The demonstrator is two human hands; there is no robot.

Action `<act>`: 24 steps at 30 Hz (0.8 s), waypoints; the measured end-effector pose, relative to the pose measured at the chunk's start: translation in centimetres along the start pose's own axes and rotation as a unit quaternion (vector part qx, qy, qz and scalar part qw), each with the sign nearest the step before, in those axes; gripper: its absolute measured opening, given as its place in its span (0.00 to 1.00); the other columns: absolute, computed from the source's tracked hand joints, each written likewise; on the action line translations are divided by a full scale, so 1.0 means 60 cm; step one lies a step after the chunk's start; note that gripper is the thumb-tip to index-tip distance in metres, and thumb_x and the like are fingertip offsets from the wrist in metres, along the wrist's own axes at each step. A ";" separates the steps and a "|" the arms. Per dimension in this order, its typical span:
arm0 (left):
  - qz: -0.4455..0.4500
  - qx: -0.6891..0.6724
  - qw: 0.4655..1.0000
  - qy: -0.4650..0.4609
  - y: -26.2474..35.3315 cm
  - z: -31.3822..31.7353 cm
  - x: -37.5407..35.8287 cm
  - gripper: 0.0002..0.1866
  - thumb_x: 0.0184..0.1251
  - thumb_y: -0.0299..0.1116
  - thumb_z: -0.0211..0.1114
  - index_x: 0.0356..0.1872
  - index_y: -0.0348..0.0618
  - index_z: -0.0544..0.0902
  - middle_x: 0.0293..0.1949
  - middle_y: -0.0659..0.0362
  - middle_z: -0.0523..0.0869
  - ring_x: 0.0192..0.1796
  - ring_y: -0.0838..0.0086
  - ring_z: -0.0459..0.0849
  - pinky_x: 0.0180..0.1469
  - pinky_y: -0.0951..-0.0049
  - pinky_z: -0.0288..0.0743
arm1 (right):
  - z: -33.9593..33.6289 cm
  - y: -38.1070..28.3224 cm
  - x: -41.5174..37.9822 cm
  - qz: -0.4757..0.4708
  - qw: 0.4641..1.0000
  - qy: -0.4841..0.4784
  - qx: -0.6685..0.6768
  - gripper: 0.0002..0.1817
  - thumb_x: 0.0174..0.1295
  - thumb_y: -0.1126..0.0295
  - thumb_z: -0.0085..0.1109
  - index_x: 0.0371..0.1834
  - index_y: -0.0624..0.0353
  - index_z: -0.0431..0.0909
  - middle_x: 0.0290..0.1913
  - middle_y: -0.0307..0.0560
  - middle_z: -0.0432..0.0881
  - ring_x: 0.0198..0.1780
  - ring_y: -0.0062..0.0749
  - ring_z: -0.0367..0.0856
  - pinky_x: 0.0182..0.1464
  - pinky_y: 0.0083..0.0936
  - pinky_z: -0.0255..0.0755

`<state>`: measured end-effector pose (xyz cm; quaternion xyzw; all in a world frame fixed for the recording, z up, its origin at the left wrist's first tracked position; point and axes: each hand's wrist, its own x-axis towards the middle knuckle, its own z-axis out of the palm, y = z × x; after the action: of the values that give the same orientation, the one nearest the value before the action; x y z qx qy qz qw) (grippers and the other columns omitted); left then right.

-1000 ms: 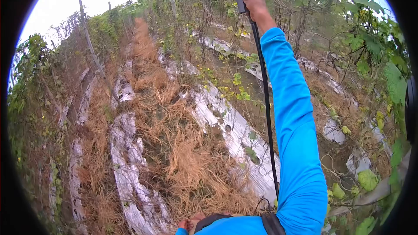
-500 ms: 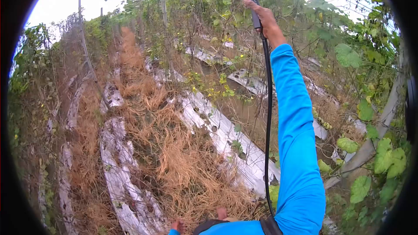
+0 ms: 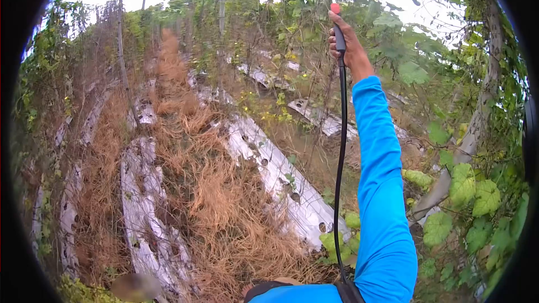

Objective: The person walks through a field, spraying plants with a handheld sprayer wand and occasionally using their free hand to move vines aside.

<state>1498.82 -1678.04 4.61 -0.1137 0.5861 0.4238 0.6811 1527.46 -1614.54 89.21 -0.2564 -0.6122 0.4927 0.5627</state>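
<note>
My right hand (image 3: 352, 47) is raised at the upper right, with its fingers wrapped round the dark grip of a spray wand (image 3: 339, 39). A red knob sits at the top of the grip, just above my thumb, and the white lance runs up and out of the picture. From the grip's lower end a black hose (image 3: 343, 134) hangs down beside my blue sleeve (image 3: 382, 163) to a dark strap near my body. I cannot make out my left hand. A brownish blur (image 3: 136, 287) at the bottom left is too smeared to name.
Climbing vines on wooden poles (image 3: 122, 45) rise on both sides. Strips of torn silver plastic mulch (image 3: 281, 174) run along the rows, with dry brown straw (image 3: 216, 202) between them. A leaning grey post (image 3: 480, 118) and broad green leaves (image 3: 463, 188) stand close on my right.
My right hand has come down slightly and moved a little right with the spray wand, showing more of the white lance. My left hand, at the bottom edge before, is no longer seen there.
</note>
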 end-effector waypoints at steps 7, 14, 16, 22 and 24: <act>0.011 0.001 0.978 0.210 -0.037 0.117 0.041 0.13 0.66 0.45 0.51 0.34 0.48 0.76 0.27 0.57 0.81 0.26 0.63 0.80 0.26 0.56 0.74 | 0.037 -0.043 -0.095 -0.040 0.993 -0.088 0.069 0.28 0.47 0.42 0.72 0.28 0.53 0.69 0.17 0.34 0.66 0.13 0.17 0.67 0.11 0.15 0.60; 0.063 -0.092 0.991 0.080 -0.232 0.225 -0.082 0.12 0.67 0.44 0.53 0.35 0.48 0.78 0.29 0.57 0.83 0.30 0.66 0.82 0.32 0.59 0.77 | -0.036 -0.016 -0.098 -0.105 0.983 -0.044 -0.146 0.30 0.43 0.34 0.69 0.22 0.49 0.70 0.17 0.29 0.62 0.13 0.13 0.61 0.12 0.13 0.53; 0.069 -0.096 0.990 0.081 -0.300 0.233 -0.101 0.13 0.67 0.45 0.53 0.34 0.48 0.77 0.29 0.58 0.84 0.29 0.67 0.81 0.31 0.60 0.77 | -0.034 -0.028 -0.144 -0.106 0.984 -0.072 -0.122 0.31 0.43 0.32 0.67 0.22 0.49 0.70 0.17 0.28 0.62 0.12 0.12 0.61 0.12 0.13 0.53; 0.100 -0.146 0.981 0.083 -0.407 0.166 -0.157 0.11 0.66 0.44 0.54 0.34 0.49 0.77 0.28 0.59 0.82 0.28 0.69 0.81 0.32 0.62 0.76 | 0.019 0.036 -0.231 0.057 0.959 -0.203 0.187 0.28 0.56 0.38 0.59 0.21 0.51 0.66 0.11 0.30 0.60 0.07 0.16 0.60 0.07 0.16 0.56; 0.103 -0.165 0.975 0.110 -0.420 0.170 -0.219 0.12 0.67 0.45 0.54 0.29 0.49 0.73 0.23 0.63 0.75 0.21 0.77 0.71 0.21 0.72 0.67 | 0.037 0.060 -0.281 0.061 0.942 -0.230 0.238 0.28 0.57 0.38 0.57 0.21 0.51 0.66 0.11 0.31 0.60 0.07 0.17 0.60 0.07 0.17 0.57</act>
<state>1524.49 -1692.74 10.69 -0.2099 0.5879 0.5676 0.5368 1528.48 -1628.53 78.90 -0.0316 -0.5730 0.7032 0.4197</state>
